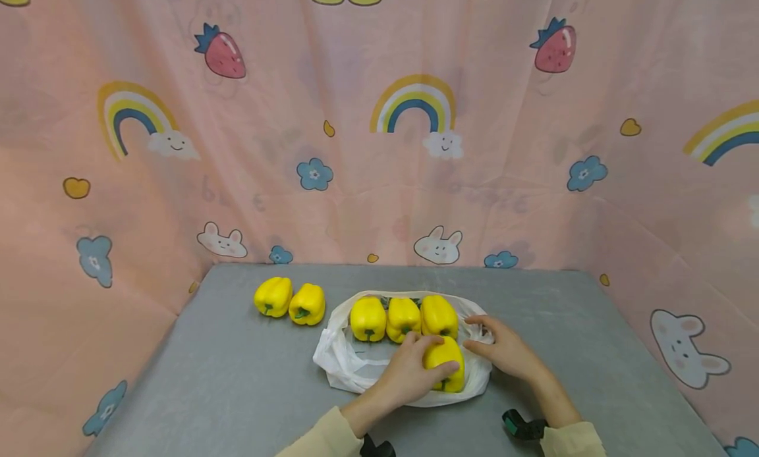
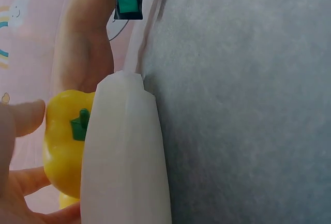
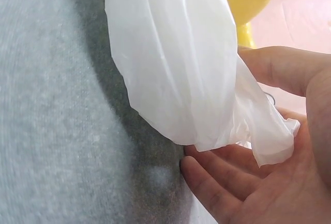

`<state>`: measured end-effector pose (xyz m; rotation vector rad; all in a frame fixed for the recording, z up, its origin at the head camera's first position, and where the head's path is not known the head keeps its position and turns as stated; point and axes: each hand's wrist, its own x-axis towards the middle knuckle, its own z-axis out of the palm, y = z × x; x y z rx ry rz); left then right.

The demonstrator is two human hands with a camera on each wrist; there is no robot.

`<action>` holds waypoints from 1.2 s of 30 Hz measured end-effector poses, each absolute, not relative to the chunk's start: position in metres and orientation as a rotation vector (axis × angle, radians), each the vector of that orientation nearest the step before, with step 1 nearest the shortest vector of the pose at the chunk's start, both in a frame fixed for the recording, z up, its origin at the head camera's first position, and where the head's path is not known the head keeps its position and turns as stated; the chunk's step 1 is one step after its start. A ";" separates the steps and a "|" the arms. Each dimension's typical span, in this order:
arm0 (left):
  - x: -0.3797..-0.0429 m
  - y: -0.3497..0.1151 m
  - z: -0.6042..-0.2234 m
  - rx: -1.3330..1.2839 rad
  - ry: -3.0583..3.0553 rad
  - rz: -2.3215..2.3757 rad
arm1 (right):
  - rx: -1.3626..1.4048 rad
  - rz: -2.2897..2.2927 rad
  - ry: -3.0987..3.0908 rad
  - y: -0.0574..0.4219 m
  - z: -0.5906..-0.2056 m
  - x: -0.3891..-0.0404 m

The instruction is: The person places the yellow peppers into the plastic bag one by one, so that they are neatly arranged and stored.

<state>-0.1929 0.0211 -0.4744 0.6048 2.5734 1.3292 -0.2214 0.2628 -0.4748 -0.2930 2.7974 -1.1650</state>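
Observation:
My left hand (image 1: 409,371) holds a yellow bell pepper (image 1: 452,355) between thumb and fingers, at the front right inside a white plastic bag (image 1: 329,351). In the left wrist view the pepper (image 2: 64,131) shows its green stem, partly hidden by the bag's side (image 2: 126,151). My right hand (image 1: 504,348) is at the bag's right rim, thumb and fingers apart. In the right wrist view the white plastic (image 3: 176,69) hangs between that thumb and the fingers (image 3: 217,182), touching the hand. Several more yellow peppers (image 1: 367,319) sit in a row at the back of the bag.
Two yellow bell peppers (image 1: 273,297) lie on the grey tabletop (image 1: 237,391), left of and behind the bag. A pink patterned curtain (image 1: 356,213) surrounds the table at the back and sides. Each wrist wears a black device (image 1: 522,425).

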 end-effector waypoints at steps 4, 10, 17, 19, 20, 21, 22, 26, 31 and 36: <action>-0.193 0.019 -0.475 0.626 2.548 1.282 | -0.291 -1.170 2.795 0.261 -0.475 -0.221; -0.193 0.020 -0.473 0.634 2.529 1.279 | -0.276 -1.178 2.784 0.261 -0.475 -0.221; -0.193 0.020 -0.477 0.629 2.564 1.272 | -0.271 -1.172 2.791 0.262 -0.476 -0.221; -0.194 0.019 -0.476 0.634 2.573 1.263 | -0.272 -1.171 2.793 0.262 -0.477 -0.221; -0.194 0.017 -0.476 0.636 2.578 1.254 | -0.272 -1.173 2.793 0.262 -0.476 -0.221; -0.194 0.016 -0.475 0.640 2.587 1.240 | -0.274 -1.173 2.792 0.262 -0.476 -0.221; -0.194 0.014 -0.474 0.641 2.595 1.224 | -0.276 -1.174 2.790 0.262 -0.476 -0.221; -0.195 0.006 -0.469 0.655 2.630 1.151 | -0.272 -1.171 2.790 0.262 -0.476 -0.221; -0.196 -0.007 -0.461 0.697 2.637 1.162 | -0.260 -1.162 2.793 0.261 -0.477 -0.222; -0.196 -0.021 -0.451 0.796 2.637 1.263 | -0.253 -1.160 2.785 0.260 -0.476 -0.222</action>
